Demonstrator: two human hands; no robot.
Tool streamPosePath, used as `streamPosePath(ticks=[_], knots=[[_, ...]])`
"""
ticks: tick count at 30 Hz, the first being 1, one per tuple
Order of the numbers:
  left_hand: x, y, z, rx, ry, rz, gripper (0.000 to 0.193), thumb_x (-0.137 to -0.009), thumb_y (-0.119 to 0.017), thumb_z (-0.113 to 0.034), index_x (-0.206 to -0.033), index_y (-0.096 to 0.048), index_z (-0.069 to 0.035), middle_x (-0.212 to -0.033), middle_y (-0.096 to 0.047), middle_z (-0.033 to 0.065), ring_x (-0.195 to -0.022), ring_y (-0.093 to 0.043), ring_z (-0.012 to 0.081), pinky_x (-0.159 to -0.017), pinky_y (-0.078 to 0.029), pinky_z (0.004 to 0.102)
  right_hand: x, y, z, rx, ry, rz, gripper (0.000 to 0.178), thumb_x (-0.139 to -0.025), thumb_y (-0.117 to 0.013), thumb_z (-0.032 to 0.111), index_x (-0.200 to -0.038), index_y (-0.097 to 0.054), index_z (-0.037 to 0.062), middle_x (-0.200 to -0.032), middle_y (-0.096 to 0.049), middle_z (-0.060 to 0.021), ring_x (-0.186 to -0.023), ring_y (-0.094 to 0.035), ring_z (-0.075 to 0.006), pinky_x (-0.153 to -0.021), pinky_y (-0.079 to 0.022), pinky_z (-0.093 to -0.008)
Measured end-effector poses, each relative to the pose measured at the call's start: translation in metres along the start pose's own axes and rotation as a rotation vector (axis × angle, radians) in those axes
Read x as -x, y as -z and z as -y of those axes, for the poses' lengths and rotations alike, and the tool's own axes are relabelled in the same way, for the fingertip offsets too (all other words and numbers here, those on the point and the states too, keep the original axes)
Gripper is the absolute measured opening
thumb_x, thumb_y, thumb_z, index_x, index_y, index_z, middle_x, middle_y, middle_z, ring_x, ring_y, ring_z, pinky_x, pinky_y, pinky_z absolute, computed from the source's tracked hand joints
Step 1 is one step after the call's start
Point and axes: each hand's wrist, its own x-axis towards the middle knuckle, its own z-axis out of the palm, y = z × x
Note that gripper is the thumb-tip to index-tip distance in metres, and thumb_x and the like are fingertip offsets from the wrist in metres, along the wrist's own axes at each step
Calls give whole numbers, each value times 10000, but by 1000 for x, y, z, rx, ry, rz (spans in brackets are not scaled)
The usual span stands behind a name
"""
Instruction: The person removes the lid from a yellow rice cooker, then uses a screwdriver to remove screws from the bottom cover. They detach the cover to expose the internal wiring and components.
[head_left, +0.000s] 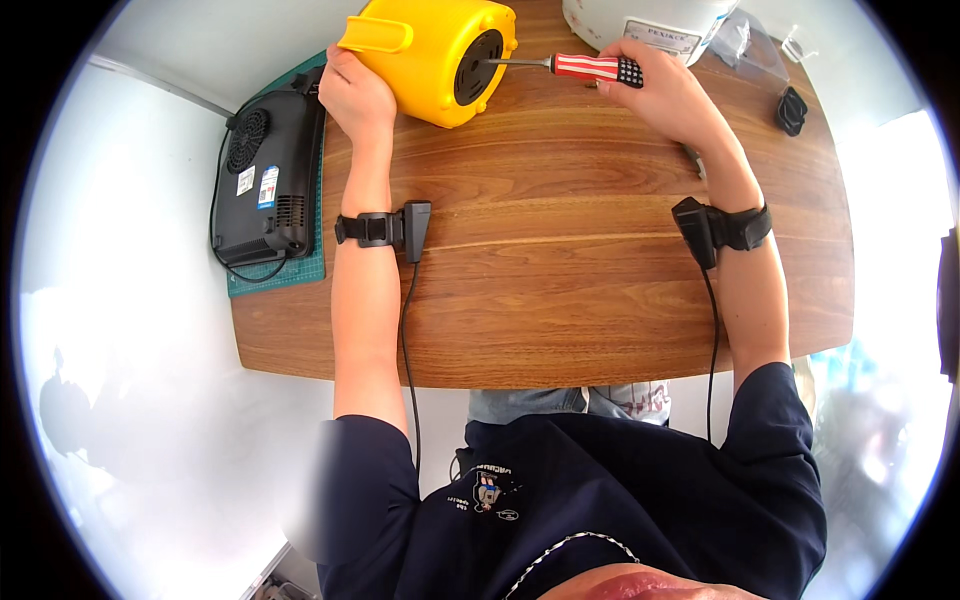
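A yellow plastic appliance (425, 50) with a jutting handle lies on its side at the far left of the table. Its base faces right, with a black slotted disc (480, 67) set in it. My left hand (358, 95) is closed on the appliance by the handle, its fingertips partly hidden. In my right hand (668, 90) is a screwdriver (590, 67) with a red-and-white striped grip. The shaft points left, and its tip meets the black disc; how deep it sits I cannot tell.
A black appliance with a fan grille (265, 175) lies on a green cutting mat (300, 275) at the left. A white tub (610, 25) stands at the back, beside a clear plastic container (755, 55). A small black object (791, 110) rests near the right edge of the wooden table (560, 290).
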Motion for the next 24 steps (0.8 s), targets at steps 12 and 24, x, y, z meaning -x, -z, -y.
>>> streamPosePath(ticks=[12, 24], knots=[[1, 0, 0, 12, 0, 12, 549, -1109, -337, -364, -982, -683, 42, -867, -739, 181, -784, -694, 319, -713, -506, 398, 0, -19, 5, -41, 18, -1, 345, -923, -728, 267, -1181, -668, 46, -1004, -730, -160, -954, -690, -337, -845, -528, -420], [2, -1, 9, 85, -13, -30, 566, -1114, -351, -395, -967, -684, 39, -824, -737, 127, -733, -675, 240, -679, -494, 357, 1, -29, 4, -122, 125, 30, 345, -957, -692, 267, -1242, -689, 73, -950, -733, -182, -864, -675, -376, -803, -531, -432]])
